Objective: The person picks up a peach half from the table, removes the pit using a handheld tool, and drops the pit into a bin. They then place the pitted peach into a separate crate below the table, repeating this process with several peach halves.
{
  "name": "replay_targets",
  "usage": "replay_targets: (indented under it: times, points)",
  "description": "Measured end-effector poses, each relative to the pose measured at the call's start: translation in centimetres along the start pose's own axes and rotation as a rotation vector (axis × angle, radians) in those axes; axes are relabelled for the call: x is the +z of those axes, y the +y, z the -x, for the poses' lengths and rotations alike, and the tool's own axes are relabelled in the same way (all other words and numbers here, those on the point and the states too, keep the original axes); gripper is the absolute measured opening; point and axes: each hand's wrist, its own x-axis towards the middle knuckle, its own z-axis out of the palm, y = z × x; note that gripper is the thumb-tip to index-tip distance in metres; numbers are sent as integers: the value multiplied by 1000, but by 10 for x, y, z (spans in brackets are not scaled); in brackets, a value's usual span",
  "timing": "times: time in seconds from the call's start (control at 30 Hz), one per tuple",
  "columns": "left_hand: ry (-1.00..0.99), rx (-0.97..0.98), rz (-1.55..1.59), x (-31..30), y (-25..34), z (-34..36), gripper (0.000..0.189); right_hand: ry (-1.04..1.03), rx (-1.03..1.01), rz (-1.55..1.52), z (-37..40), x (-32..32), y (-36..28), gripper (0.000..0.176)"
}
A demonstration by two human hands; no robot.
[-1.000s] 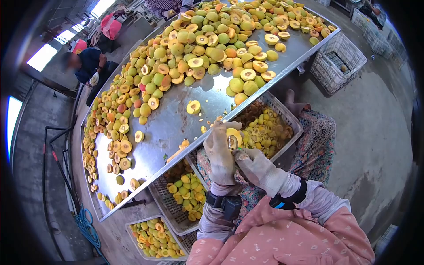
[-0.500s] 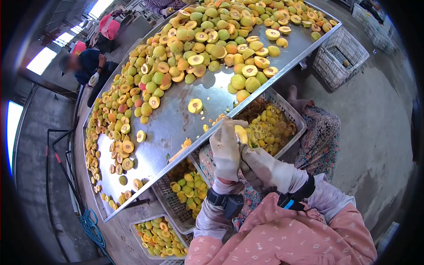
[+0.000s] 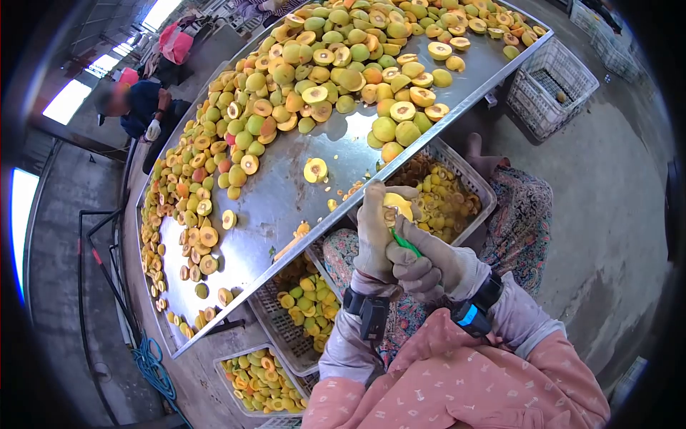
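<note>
My left hand [image 3: 374, 232], in a pale work glove, grips a yellow peach half [image 3: 398, 206] with its cut side toward me. My gloved right hand [image 3: 427, 261] is closed around a small tool with a green handle [image 3: 406, 243]. The tool's tip end is at the peach's brown centre; its exact shape is hidden. Both hands touch each other over my lap, just off the edge of a metal table [image 3: 286, 186]. Behind them a crate [image 3: 489, 204] holds yellow peach pieces and brown scraps.
Many whole and halved peaches [image 3: 286, 71] lie heaped on the table. Lower left stand a grey crate [image 3: 296, 357] and a white crate [image 3: 239, 400], both with cut peaches. Another crate [image 3: 550, 107] stands at right. A person [image 3: 146, 114] sits across the table.
The peach half has turned its cut face more into view. My right hand has rotated, so the green handle now shows. Both hands stay close together.
</note>
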Motion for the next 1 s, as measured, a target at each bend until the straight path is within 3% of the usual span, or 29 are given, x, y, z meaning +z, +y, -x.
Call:
replay_targets:
  times: [0.07,0.13,0.2,0.27,0.33,0.37,0.4,0.43,0.47,0.53,0.6,0.67,0.7,0.77,0.8,0.83,0.87,0.97,1.0]
  points:
    - [-7,-88,37,-20,-19,-14,47,-49,4,-55,0,-3,-3,54]
    - [288,92,81,-44,-30,-2,42,59,-92,44,3,11,-1,60]
    - [657,342,-343,-123,-53,-3,33,117,-85,-8,6,-4,-10,60]
    - [862,207,-301,-189,-28,17,30,302,-127,37,6,-16,-21,58]
    - [1103,202,-1519,-187,5,40,38,371,-205,178,-5,-23,-25,54]
    - [1121,218,-1489,-188,11,30,47,460,-282,565,-18,-39,-31,53]
    - [977,242,-1401,-195,12,14,53,539,-360,959,-27,-43,-41,52]
    - [833,266,-1306,-199,13,-6,60,809,-46,926,-38,-43,-53,49]
    - [723,192,-1074,-184,17,-33,68,811,-39,928,-44,-53,-55,49]
    - [691,-21,-1200,-169,22,-96,69,1112,-95,2065,-56,-79,-58,44]
    - [678,-69,-1289,-172,10,-151,66,1120,-116,1977,-54,-76,-63,44]
    - [430,-86,-1347,-176,-2,-180,53,1116,-153,1818,-49,-65,-66,45]
    - [416,-91,-1346,-175,-9,-181,53,1117,-69,1632,-46,-55,-70,37]
    - [374,164,-1401,-168,-19,-181,45,1139,-144,1630,-33,-64,-56,37]
    - [375,166,-1397,-158,-18,-172,45,1144,-218,1632,-29,-62,-52,37]
    - [331,189,-1005,-149,-19,-159,38,1175,-169,1432,-29,-57,-50,38]
    - [278,205,-613,-134,-16,-141,31,1179,-170,1433,-29,-58,-46,38]
    - [112,72,-278,-82,13,-72,22,684,-599,955,-31,-56,-24,26]
    - [52,3,-174,-68,18,-53,22,672,-607,966,-33,-47,-22,26]
